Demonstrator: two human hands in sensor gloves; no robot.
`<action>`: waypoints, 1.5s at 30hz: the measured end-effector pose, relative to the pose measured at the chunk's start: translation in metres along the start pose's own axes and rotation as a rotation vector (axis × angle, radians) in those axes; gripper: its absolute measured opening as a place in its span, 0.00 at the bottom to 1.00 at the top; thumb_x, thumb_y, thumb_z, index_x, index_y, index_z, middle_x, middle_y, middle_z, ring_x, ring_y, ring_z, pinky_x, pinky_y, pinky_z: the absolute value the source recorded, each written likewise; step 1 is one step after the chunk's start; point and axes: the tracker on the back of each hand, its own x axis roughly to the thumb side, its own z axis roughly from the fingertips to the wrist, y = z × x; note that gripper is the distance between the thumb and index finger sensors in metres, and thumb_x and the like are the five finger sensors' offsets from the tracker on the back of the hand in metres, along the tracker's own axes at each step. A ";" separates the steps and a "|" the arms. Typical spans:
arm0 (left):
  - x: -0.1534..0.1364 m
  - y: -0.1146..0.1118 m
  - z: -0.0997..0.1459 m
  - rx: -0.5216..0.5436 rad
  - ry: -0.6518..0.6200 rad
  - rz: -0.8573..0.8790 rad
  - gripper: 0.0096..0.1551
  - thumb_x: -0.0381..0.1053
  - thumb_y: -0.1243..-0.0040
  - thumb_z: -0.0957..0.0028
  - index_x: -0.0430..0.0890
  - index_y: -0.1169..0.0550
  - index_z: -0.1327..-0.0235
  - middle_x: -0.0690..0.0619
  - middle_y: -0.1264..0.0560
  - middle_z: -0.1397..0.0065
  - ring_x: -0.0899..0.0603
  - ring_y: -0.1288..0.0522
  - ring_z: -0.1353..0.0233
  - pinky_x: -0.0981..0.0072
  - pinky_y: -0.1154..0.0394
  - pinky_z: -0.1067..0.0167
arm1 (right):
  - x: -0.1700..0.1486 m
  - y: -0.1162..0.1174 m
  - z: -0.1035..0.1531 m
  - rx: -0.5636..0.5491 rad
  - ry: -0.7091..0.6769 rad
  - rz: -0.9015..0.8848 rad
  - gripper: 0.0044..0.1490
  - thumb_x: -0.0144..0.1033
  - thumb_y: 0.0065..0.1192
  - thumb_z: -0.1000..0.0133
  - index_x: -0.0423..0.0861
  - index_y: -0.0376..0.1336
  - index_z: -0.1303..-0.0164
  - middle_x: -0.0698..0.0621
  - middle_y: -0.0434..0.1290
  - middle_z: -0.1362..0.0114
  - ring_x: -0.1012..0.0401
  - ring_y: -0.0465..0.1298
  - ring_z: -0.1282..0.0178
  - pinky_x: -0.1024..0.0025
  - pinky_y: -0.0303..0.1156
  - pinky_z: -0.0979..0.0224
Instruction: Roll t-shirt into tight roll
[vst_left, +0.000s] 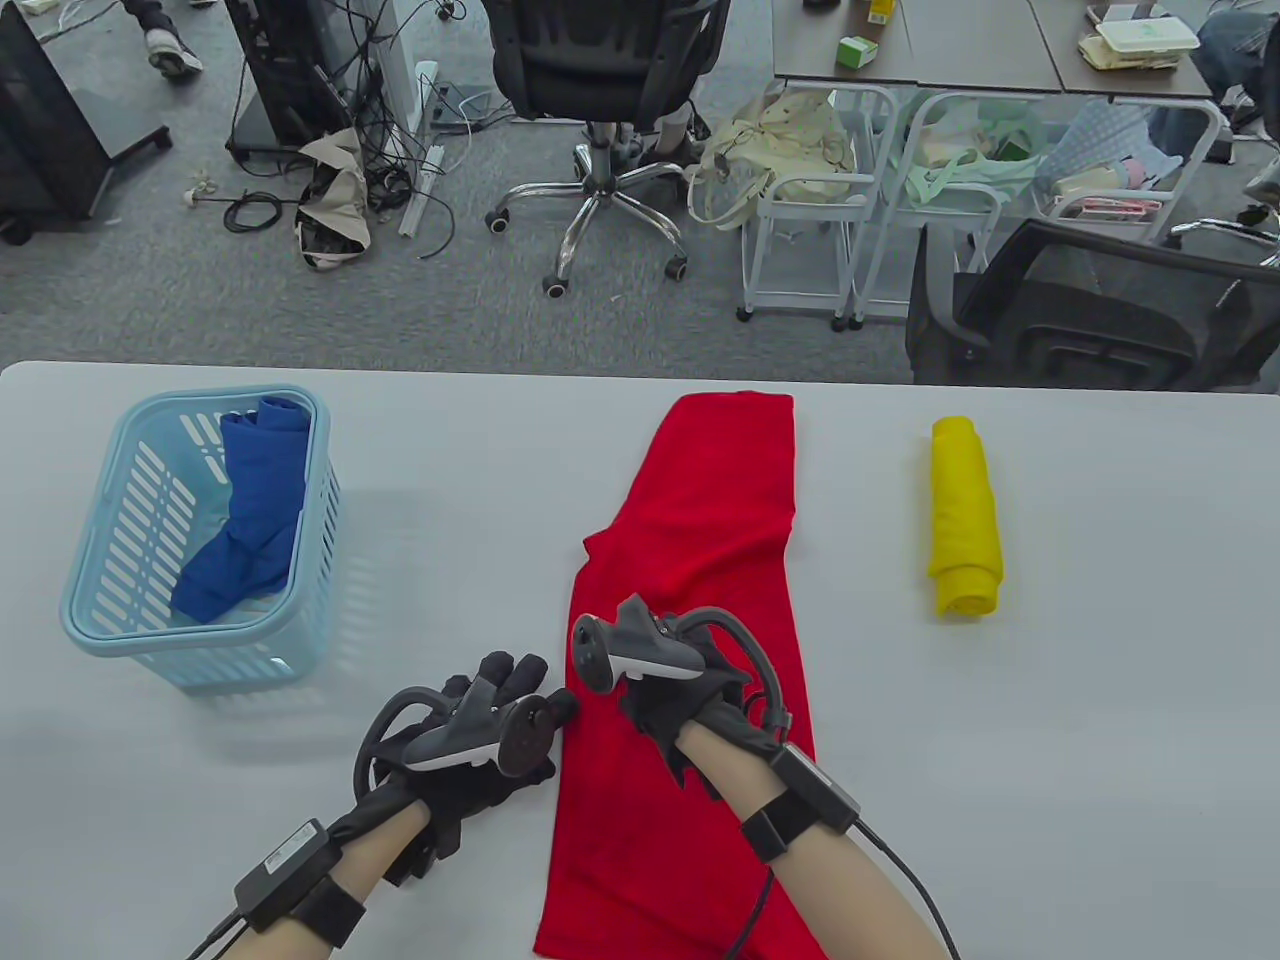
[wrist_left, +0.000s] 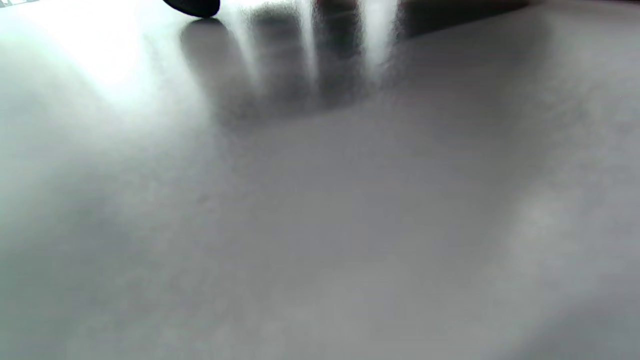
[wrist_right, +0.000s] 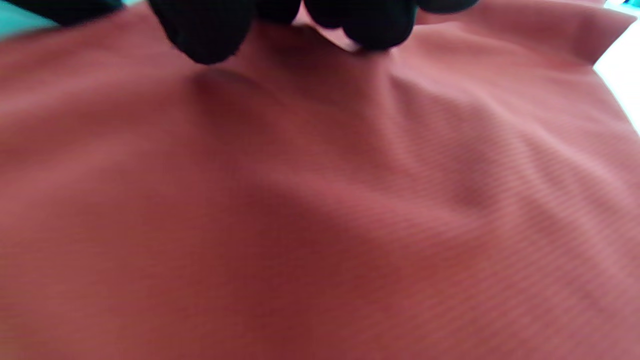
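We see the red t-shirt (vst_left: 690, 620) folded long on the bench (vst_left: 1050, 700). Our right hand (vst_left: 680, 700) presses it, fingertips (wrist_right: 205, 35) down; our left hand (vst_left: 480, 740) rests relaxed beside it.

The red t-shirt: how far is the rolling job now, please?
Done: the red t-shirt is folded into a long strip lying flat, and a yellow roll already lies to its right. In hand: the right hand rests on the strip, fingertips down on the cloth; the left hand lies on the table at its left edge. Left: no turn is rolled yet, so the whole roll remains.
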 end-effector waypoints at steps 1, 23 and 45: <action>0.000 0.000 0.000 0.006 0.004 -0.009 0.39 0.72 0.69 0.49 0.72 0.57 0.22 0.56 0.61 0.10 0.37 0.56 0.12 0.38 0.45 0.19 | -0.002 0.002 -0.003 -0.005 0.012 -0.001 0.36 0.44 0.59 0.38 0.53 0.49 0.21 0.46 0.54 0.17 0.50 0.65 0.23 0.45 0.57 0.22; -0.012 0.027 0.014 0.074 0.245 -0.186 0.32 0.68 0.62 0.47 0.67 0.30 0.29 0.59 0.44 0.10 0.39 0.45 0.12 0.39 0.40 0.21 | -0.128 0.024 0.064 -0.133 0.234 -0.223 0.22 0.40 0.57 0.38 0.54 0.61 0.33 0.49 0.65 0.24 0.53 0.72 0.31 0.47 0.63 0.25; 0.020 0.017 0.007 0.126 0.052 -0.241 0.39 0.72 0.66 0.50 0.68 0.46 0.22 0.63 0.44 0.12 0.46 0.35 0.14 0.44 0.36 0.21 | -0.023 -0.024 -0.034 -0.097 0.154 -0.039 0.24 0.42 0.58 0.37 0.56 0.60 0.30 0.52 0.67 0.25 0.56 0.74 0.32 0.53 0.67 0.30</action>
